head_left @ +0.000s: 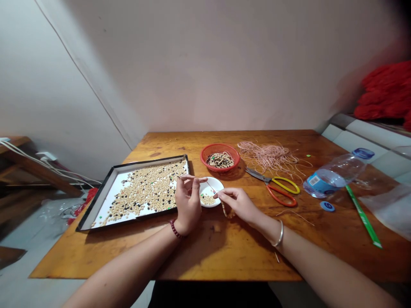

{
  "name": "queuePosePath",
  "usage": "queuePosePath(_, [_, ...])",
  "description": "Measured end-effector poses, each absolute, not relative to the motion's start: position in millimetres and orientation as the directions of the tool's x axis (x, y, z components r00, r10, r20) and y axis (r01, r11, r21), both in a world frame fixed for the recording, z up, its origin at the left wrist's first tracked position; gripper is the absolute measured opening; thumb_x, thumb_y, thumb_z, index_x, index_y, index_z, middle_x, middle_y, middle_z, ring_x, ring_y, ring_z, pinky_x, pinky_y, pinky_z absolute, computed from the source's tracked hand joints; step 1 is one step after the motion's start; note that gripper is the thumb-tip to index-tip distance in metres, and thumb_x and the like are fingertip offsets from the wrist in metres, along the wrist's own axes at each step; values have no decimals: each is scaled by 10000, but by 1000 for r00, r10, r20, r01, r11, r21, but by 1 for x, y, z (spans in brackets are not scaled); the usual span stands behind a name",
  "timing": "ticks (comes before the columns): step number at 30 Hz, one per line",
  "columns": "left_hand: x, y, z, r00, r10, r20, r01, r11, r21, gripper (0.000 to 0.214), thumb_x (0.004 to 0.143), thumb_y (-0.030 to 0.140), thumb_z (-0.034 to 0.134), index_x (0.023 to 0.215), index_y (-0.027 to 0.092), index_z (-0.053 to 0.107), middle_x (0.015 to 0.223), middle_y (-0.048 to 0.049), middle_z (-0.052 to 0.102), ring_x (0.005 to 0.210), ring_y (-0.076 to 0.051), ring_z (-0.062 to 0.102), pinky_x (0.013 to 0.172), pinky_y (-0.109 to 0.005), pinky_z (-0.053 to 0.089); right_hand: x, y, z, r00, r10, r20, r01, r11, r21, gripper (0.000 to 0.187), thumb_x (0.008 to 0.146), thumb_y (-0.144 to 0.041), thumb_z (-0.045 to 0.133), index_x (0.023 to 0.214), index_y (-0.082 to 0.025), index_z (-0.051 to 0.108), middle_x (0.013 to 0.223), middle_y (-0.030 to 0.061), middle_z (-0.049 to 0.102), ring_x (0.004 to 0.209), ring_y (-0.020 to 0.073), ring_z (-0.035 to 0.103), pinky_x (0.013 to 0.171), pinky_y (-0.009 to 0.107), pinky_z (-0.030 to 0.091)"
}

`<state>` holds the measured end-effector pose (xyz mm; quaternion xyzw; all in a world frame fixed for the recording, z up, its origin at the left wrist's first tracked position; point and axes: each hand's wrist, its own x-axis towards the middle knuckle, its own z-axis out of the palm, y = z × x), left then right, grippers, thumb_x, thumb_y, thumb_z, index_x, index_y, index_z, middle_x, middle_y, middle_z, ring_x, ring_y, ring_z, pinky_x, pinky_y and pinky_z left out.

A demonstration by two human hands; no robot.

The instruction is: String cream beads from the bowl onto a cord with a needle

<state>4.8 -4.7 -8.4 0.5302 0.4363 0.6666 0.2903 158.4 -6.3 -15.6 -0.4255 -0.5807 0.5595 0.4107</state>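
My left hand [188, 200] is raised at the near right corner of the bead tray [107, 192], fingers bent and thumb up. A thin thread [211, 187] runs from its fingertips across to my right hand [238, 206]. My right hand pinches that thread, and a short string of pale beads [224, 209] hangs in a curve below its fingers. Behind and between both hands sits a small white dish [218, 185] with pale beads and a few green ones. The tray holds many loose pale and black beads, with some green, on a white bottom.
A red basket [205, 160] of strung beads stands behind the dish. Right of it lie a tangle of pink cord [266, 153], scissors [269, 180] with yellow and red handles, a tipped plastic bottle [337, 173], a blue cap [327, 206] and a green strip [362, 216].
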Motion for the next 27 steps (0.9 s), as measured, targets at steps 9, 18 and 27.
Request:
queuePosePath(9, [6,-5,-8,-271,848,455,73,-453,889,201,902,373,554,911,199,452,828,-54,693,789,-179,702,682,-293,535,158,-6,-19,-317,947,-43,0,-45,-999,433,756,-581,615,799,-151,634,457,-50,456,394,83,362,397,219,259])
queuePosePath(18, [4,-4,-8,-307,836,454,65,-458,887,207,907,379,547,928,197,451,848,-65,693,801,-174,696,689,-290,536,161,2,-25,-220,976,0,-87,-19,-996,465,751,-599,576,709,-140,641,529,-53,360,445,66,288,421,216,203])
queuePosePath(27, [5,-5,-7,-284,837,468,61,-471,880,201,909,371,546,922,198,446,809,-52,691,793,-177,701,688,-292,538,161,-2,-22,-209,977,-38,-288,-98,-953,296,785,-463,560,695,-191,485,595,-37,482,495,98,480,486,230,374])
